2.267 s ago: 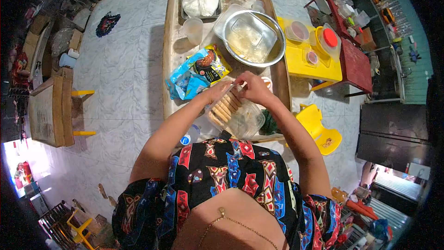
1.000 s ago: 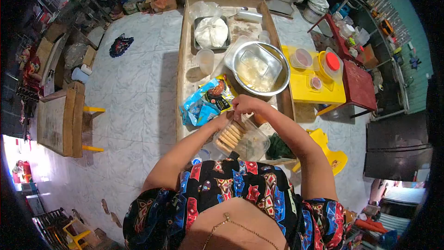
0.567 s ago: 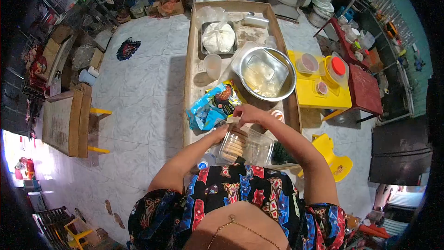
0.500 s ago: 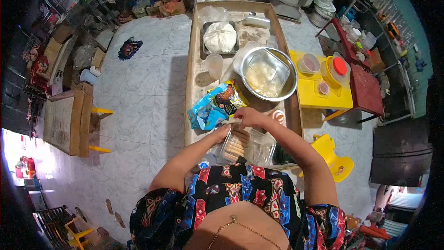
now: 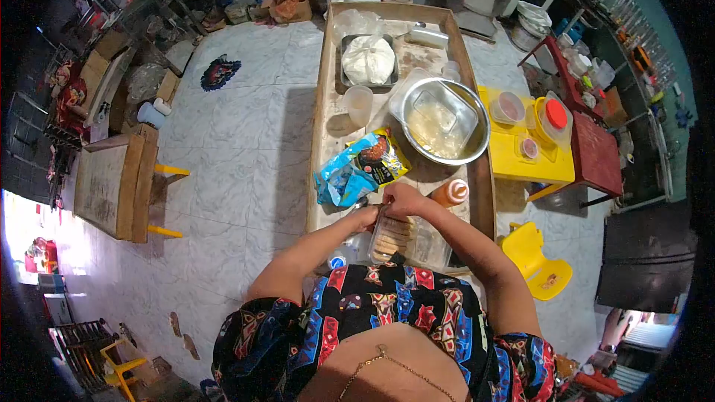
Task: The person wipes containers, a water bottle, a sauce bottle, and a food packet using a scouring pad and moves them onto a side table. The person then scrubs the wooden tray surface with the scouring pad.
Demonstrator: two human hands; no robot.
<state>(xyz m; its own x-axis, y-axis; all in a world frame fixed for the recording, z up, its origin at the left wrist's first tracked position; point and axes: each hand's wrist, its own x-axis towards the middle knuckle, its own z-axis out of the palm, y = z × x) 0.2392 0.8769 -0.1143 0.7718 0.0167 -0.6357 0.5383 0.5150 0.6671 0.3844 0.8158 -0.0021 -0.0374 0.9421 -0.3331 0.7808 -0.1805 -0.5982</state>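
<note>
A clear plastic box [image 5: 432,246] lies open at the near end of the wooden tray table, close to my body. Several long tan pieces [image 5: 392,239] stand in a row in its left half. My left hand [image 5: 365,217] is closed on the box's far left corner. Right beside it, my right hand [image 5: 403,199] is bent down over the box's far edge with its fingers pressed together; what they hold is hidden. Just beyond my hands lies a blue and yellow food packet [image 5: 378,157]. An orange sauce bottle [image 5: 450,193] is to the right of my right hand.
Farther along the tray table [image 5: 486,201] are a metal bowl [image 5: 477,145] with pale contents, a clear cup [image 5: 359,106] and a white bundle [image 5: 368,60] in a square pan. A yellow table [image 5: 536,165] with containers and a yellow chair [image 5: 530,257] stand to the right.
The view has shifted, so the table appears farther right. My right hand has come lower over the box, nearer my left hand. More of the sauce bottle shows.
</note>
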